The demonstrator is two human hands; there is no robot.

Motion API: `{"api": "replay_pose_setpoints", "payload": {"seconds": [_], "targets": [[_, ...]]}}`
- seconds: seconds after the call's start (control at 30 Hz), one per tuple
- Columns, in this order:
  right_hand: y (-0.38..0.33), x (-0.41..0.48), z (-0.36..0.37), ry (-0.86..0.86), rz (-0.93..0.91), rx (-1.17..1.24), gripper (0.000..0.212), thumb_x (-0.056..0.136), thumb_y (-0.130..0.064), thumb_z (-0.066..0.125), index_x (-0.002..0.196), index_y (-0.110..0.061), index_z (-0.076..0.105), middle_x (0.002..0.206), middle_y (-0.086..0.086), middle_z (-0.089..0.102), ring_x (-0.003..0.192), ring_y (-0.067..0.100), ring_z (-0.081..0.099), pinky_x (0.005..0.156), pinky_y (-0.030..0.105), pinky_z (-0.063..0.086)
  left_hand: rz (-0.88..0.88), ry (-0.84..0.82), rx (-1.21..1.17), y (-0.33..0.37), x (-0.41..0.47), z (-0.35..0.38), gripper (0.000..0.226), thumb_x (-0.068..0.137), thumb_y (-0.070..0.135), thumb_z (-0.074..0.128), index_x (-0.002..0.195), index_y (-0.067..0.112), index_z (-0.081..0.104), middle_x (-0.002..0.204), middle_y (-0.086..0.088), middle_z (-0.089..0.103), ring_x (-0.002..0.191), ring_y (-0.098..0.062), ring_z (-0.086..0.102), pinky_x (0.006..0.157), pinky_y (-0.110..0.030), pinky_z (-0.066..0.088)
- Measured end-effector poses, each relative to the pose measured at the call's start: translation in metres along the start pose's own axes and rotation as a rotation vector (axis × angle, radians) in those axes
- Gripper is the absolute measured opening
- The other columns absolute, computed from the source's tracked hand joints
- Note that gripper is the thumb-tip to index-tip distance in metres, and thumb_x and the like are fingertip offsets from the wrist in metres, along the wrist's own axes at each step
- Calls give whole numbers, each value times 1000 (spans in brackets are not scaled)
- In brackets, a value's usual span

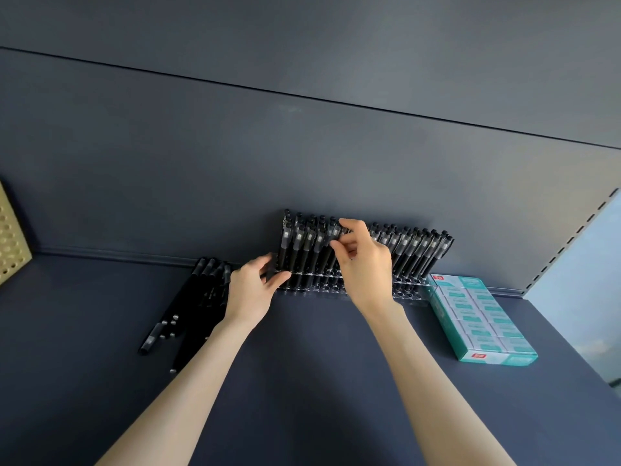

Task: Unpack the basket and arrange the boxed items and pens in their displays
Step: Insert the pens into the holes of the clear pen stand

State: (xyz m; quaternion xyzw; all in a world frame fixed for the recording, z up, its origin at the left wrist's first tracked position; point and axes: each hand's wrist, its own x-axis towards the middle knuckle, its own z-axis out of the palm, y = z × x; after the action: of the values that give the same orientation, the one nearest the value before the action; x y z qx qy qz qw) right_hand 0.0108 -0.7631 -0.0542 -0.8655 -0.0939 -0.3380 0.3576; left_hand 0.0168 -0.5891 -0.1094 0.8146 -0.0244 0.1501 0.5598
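A clear plastic pen rack point(408, 292) stands against the back wall of a dark blue shelf, filled with several upright black pens point(415, 252). My right hand point(364, 264) pinches the top of one black pen in the rack's middle. My left hand point(253, 289) grips the rack's left end, thumb and fingers curled round it near the leftmost pens. A loose pile of black pens point(198, 304) lies flat on the shelf left of the rack. A teal and white display box of small boxed items point(477, 317) sits right of the rack.
A tan perforated panel point(11, 240) stands at the far left edge. The shelf's slotted upright point(571, 240) rises at the right, with a pale surface beyond it. The dark shelf surface point(319, 381) stretches toward me under my forearms.
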Motion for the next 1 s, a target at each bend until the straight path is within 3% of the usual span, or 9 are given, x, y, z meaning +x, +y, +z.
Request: {"api": "replay_pose_setpoints", "payload": {"seconds": [0.17,0.3,0.5,0.63,0.7,0.77,0.83,1.0], "targets": [[0,3,0,-83,21,-70,30,88,-12,62,117,-18,55,80,-4,65,72,20,61,71,39,52,0,-13,9,0,0,0,42,81,16,75,120,6,64,97,-2,72,93,-12,68,89,-24,50],[2,-5,1,-100,45,-57,31,89,-13,61,118,-20,55,82,-5,65,72,17,61,70,39,53,-11,-22,18,0,-1,-1,39,81,17,75,117,8,65,94,6,70,95,-14,68,93,-34,52],[-3,-9,-4,-73,42,-43,33,89,-13,60,121,-21,55,91,-9,57,69,12,56,70,38,52,-45,-37,74,6,-1,-3,45,82,20,73,123,4,60,109,-12,69,103,-25,64,93,-43,51],[-11,-24,-8,-15,48,72,25,89,-13,61,114,-15,59,88,-8,57,67,12,55,67,38,52,-19,65,209,10,-14,-14,34,86,21,69,115,6,62,114,-11,63,104,-22,61,90,-40,50],[-19,-35,-5,-29,55,142,19,90,-14,60,109,-14,61,85,-7,58,69,12,55,65,36,52,1,144,283,10,-24,-27,23,87,19,66,108,8,65,110,-8,64,99,-21,62,86,-35,49],[-28,-46,3,-78,81,174,14,90,-14,59,104,-13,63,84,-5,60,70,11,55,66,36,52,6,221,370,7,-34,-44,18,87,17,65,103,8,67,103,-9,66,97,-26,61,85,-39,47],[-38,-53,16,-159,124,193,10,91,-15,58,99,-14,64,83,-3,63,72,12,57,70,36,51,-56,255,482,1,-40,-64,22,87,21,65,105,8,67,105,-10,66,100,-32,58,87,-45,44],[-64,-68,57,-373,236,171,11,91,-21,58,99,-17,64,87,-4,65,79,12,59,78,34,51,-265,163,626,-20,-44,-100,51,87,45,61,122,8,57,122,-13,56,116,-34,47,93,-44,36]]}}
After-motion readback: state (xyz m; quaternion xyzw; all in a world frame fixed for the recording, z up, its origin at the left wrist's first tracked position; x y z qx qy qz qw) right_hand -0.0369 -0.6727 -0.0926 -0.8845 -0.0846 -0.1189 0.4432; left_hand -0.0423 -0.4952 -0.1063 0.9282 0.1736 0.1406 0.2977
